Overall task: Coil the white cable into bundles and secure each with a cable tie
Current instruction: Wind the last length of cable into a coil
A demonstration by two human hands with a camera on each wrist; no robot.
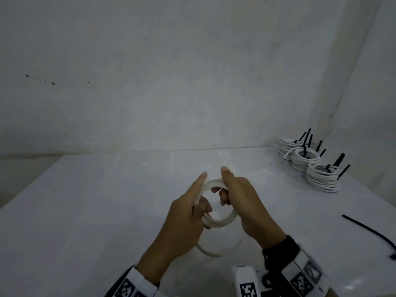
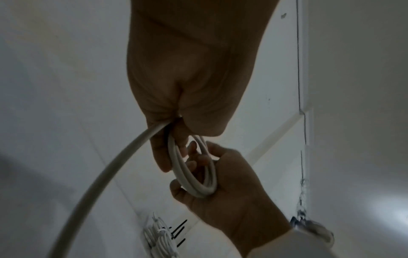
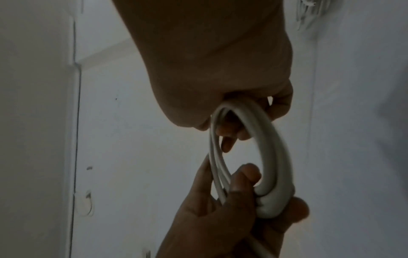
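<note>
A white cable coil (image 1: 222, 220) of a few loops hangs between both hands above the white table (image 1: 85, 211). My left hand (image 1: 188, 213) grips the coil's left side, fingers curled through the ring and forefinger stretched along it. My right hand (image 1: 240, 194) grips the coil's upper right side, thumb on top. A loose length of the cable (image 1: 211, 252) sags below the hands. The left wrist view shows the coil (image 2: 194, 174) held by both hands, with the free cable (image 2: 106, 174) running off. In the right wrist view the coil (image 3: 269, 148) hangs between the same two grips.
Several finished white bundles (image 1: 310, 163) with black cable ties sticking up lie stacked at the table's far right corner. One loose black cable tie (image 1: 372, 232) lies near the right edge. A wall stands close behind the table.
</note>
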